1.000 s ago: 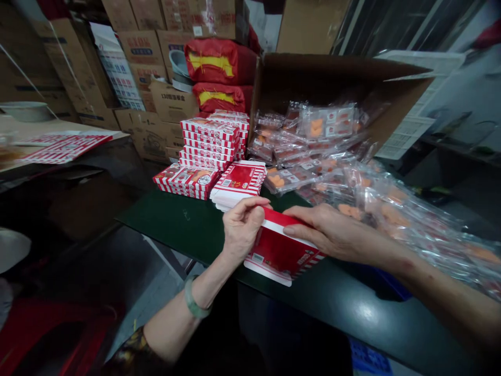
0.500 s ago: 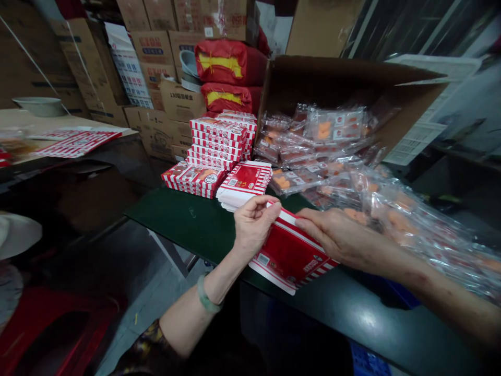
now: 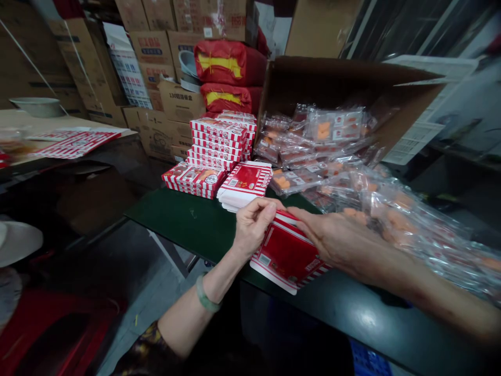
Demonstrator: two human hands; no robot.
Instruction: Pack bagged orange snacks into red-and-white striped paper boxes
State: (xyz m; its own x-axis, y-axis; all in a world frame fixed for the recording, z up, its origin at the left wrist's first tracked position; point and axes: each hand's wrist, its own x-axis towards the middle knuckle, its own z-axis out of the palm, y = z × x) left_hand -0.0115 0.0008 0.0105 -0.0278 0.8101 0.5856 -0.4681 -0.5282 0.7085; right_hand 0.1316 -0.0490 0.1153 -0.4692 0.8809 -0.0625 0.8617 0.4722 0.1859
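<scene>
Between my hands is a flat red-and-white carton [image 3: 291, 253], tilted over the near edge of the green table, its barcode side facing me. My left hand [image 3: 255, 222] pinches the carton's upper left corner, thumb against fingers. My right hand [image 3: 332, 235] grips the upper right part, thumb along the top edge; some of its fingers are hidden behind the carton. Just beyond my left hand lies a stack of flat cartons [image 3: 246, 180]. Clear packets with orange pieces [image 3: 360, 183] are heaped beyond my right hand.
Filled striped boxes [image 3: 217, 141] stand stacked at the back of the green table [image 3: 188, 219]. A large open cardboard box [image 3: 352, 78] lies behind the packets. Red bundles [image 3: 230, 62] and brown cartons rise behind. Another table [image 3: 105, 125] is at left, a blue crate [image 3: 368, 360] below.
My right hand has shifted slightly left and inward along the carton's top edge, closer to my left hand. My left hand keeps its pinch almost in place.
</scene>
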